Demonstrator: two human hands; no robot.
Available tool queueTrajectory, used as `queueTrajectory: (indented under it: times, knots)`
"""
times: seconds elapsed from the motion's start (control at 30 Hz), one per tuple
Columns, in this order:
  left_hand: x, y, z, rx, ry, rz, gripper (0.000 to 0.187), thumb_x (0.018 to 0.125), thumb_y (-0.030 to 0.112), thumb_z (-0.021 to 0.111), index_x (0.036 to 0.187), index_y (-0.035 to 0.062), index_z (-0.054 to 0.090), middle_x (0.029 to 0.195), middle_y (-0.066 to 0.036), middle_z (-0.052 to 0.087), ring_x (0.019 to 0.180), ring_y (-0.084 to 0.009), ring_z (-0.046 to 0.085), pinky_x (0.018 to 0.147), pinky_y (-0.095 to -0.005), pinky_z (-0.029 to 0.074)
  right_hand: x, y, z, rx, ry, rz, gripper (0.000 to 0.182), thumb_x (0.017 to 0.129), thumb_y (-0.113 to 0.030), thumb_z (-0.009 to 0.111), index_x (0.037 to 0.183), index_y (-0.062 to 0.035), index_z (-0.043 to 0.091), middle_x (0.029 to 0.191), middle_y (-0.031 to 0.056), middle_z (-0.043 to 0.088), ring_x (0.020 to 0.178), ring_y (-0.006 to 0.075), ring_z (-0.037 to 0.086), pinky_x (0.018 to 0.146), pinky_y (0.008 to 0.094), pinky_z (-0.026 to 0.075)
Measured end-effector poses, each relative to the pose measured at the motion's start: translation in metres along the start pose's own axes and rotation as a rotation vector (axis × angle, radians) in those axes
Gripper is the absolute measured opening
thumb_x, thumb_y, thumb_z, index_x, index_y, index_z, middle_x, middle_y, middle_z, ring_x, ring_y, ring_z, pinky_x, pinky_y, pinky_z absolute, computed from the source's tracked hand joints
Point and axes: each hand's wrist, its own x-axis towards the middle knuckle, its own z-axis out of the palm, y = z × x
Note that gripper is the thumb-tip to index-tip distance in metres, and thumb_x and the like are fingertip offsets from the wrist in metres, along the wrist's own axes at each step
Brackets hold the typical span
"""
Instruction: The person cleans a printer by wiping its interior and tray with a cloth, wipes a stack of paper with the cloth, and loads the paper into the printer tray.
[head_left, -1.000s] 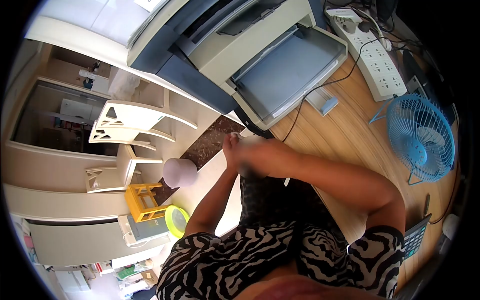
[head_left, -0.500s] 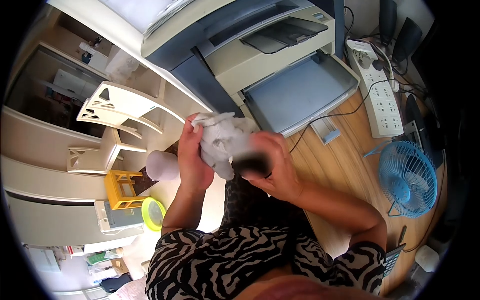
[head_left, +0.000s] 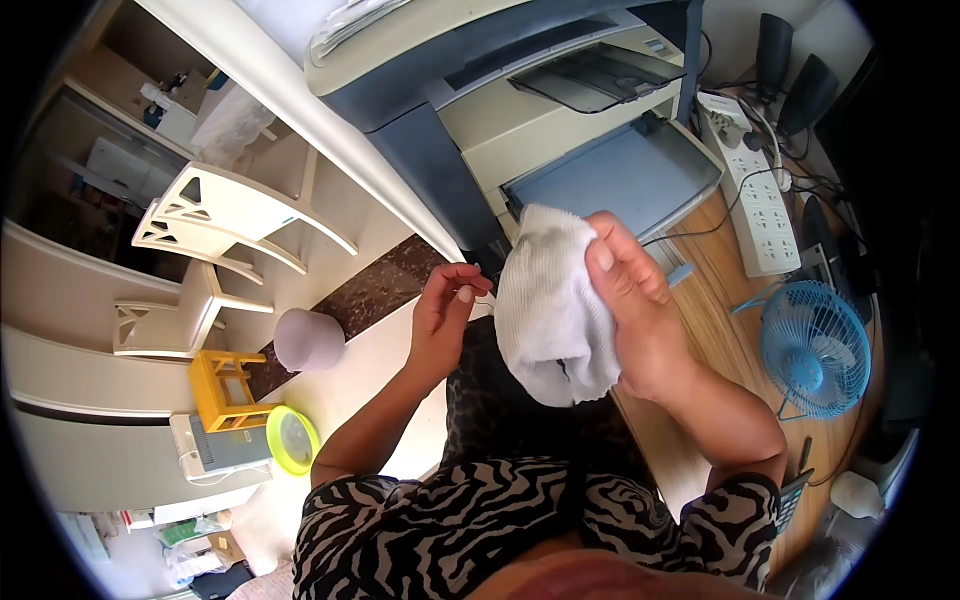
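Observation:
A white ribbed knit cloth [head_left: 548,305] with grey smudges is held up in front of my body, before the printer's open tray. My right hand [head_left: 640,310] grips its right side, with the thumb on the near face and the other fingers partly behind. A small dark gap shows near the cloth's lower edge. To the left, my left hand [head_left: 447,312] is apart from the cloth, its fingers loosely curled and no object visible in it. The large printer [head_left: 420,180] stands beyond both hands, and its paper tray [head_left: 610,180] is pulled out.
On the wooden desk [head_left: 705,330] are a white power strip [head_left: 755,190] with cables, a blue fan [head_left: 815,345] and dark speakers [head_left: 808,92]. White chairs [head_left: 225,210], a lilac stool [head_left: 308,340], a yellow stool [head_left: 225,390] and a green basin [head_left: 293,440] stand on the left.
My left hand has let go of the cloth and moved away from it. My right hand has carried the cloth to the right and spread it. The camera view has shifted slightly.

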Motion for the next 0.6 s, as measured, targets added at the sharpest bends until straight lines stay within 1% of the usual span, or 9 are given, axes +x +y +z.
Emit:
queueTrajectory:
  times: [0.1, 0.13, 0.17, 0.27, 0.37, 0.4, 0.5, 0.53, 0.6]
  knots:
    - [-0.013, -0.077, -0.008, 0.226, -0.083, -0.097, 0.019, 0.098, 0.013, 0.055, 0.113, 0.0027, 0.059, 0.104, -0.009, 0.066, 0.099, -0.0169, 0.061, 0.084, -0.0306, 0.048, 0.014, -0.01, 0.003, 0.202, 0.157, -0.007, 0.029, 0.104, -0.023, 0.047, 0.128, -0.0057, 0.051, 0.116, 0.008, 0.063, 0.106, 0.0161, 0.063, 0.094, 0.0312, 0.051]
    - [-0.02, -0.107, -0.012, 0.417, -0.122, -0.108, 0.019, 0.095, 0.013, 0.059, 0.11, 0.0026, 0.062, 0.105, -0.011, 0.067, 0.101, -0.0238, 0.063, 0.083, -0.0321, 0.05, 0.019, -0.013, 0.003, 0.226, 0.194, -0.023, 0.031, 0.104, -0.022, 0.046, 0.13, -0.0053, 0.05, 0.12, 0.01, 0.063, 0.109, 0.0196, 0.064, 0.096, 0.034, 0.052]
    - [-0.029, -0.118, -0.012, 0.598, -0.167, -0.179, 0.023, 0.091, 0.014, 0.062, 0.11, 0.0021, 0.063, 0.108, -0.014, 0.066, 0.106, -0.0329, 0.061, 0.088, -0.0391, 0.051, 0.024, -0.018, 0.007, 0.232, 0.192, -0.084, 0.032, 0.103, -0.02, 0.047, 0.131, -0.0045, 0.049, 0.119, 0.0095, 0.063, 0.108, 0.0179, 0.063, 0.095, 0.0321, 0.051]
    - [-0.067, -0.227, -0.025, 0.821, -0.307, -0.101, 0.032, 0.085, 0.02, 0.066, 0.113, 0.0031, 0.063, 0.117, -0.017, 0.062, 0.117, -0.0373, 0.054, 0.098, -0.0461, 0.046, 0.041, -0.037, 0.024, 0.159, 0.075, -0.274, 0.041, 0.101, -0.014, 0.046, 0.14, -0.001, 0.043, 0.121, 0.0094, 0.06, 0.108, 0.015, 0.061, 0.094, 0.0282, 0.048]
    - [-0.09, -0.245, -0.016, 0.918, -0.281, 0.021, 0.044, 0.081, 0.023, 0.067, 0.12, 0.0062, 0.059, 0.133, -0.015, 0.053, 0.127, -0.0369, 0.045, 0.106, -0.048, 0.039, 0.071, -0.024, 0.016, -0.11, 0.018, -0.329, 0.047, 0.099, -0.01, 0.046, 0.145, -0.0002, 0.04, 0.123, 0.0077, 0.058, 0.11, 0.0142, 0.057, 0.096, 0.0283, 0.045]
    - [-0.094, -0.243, -0.009, 0.963, -0.234, 0.052, 0.044, 0.081, 0.023, 0.067, 0.121, 0.0068, 0.059, 0.134, -0.015, 0.052, 0.129, -0.0366, 0.044, 0.107, -0.0486, 0.037, 0.077, -0.017, 0.018, -0.271, 0.101, -0.343, 0.048, 0.097, -0.009, 0.045, 0.145, 0.0011, 0.041, 0.129, 0.0143, 0.057, 0.117, 0.0223, 0.057, 0.103, 0.0327, 0.042]
    - [-0.098, -0.236, -0.003, 0.982, -0.166, 0.046, 0.044, 0.079, 0.021, 0.065, 0.121, 0.0082, 0.059, 0.134, -0.014, 0.052, 0.13, -0.0356, 0.042, 0.108, -0.0495, 0.034, 0.1, -0.002, 0.004, -1.348, 0.167, -0.746, 0.049, 0.095, -0.006, 0.044, 0.143, 0.0036, 0.042, 0.138, 0.0239, 0.051, 0.127, 0.0335, 0.052, 0.11, 0.0384, 0.038]
    - [-0.097, -0.235, -0.003, 0.97, -0.152, 0.03, 0.044, 0.079, 0.021, 0.065, 0.121, 0.0086, 0.059, 0.133, -0.013, 0.052, 0.13, -0.0352, 0.042, 0.109, -0.0496, 0.033, 0.103, -0.004, 0.007, -1.586, 0.141, -0.76, 0.044, 0.093, -0.004, 0.045, 0.136, 0.0055, 0.049, 0.144, 0.0278, 0.045, 0.14, 0.0366, 0.038, 0.116, 0.0407, 0.03]
    - [-0.098, -0.24, -0.004, 0.952, -0.144, 0.023, 0.044, 0.078, 0.021, 0.065, 0.12, 0.0091, 0.059, 0.133, -0.013, 0.053, 0.129, -0.0352, 0.043, 0.108, -0.049, 0.033, 0.115, -0.004, 0.012, -1.82, 0.142, -0.776, 0.045, 0.091, -0.004, 0.048, 0.135, 0.0048, 0.05, 0.142, 0.0282, 0.046, 0.138, 0.0395, 0.039, 0.115, 0.0421, 0.033]
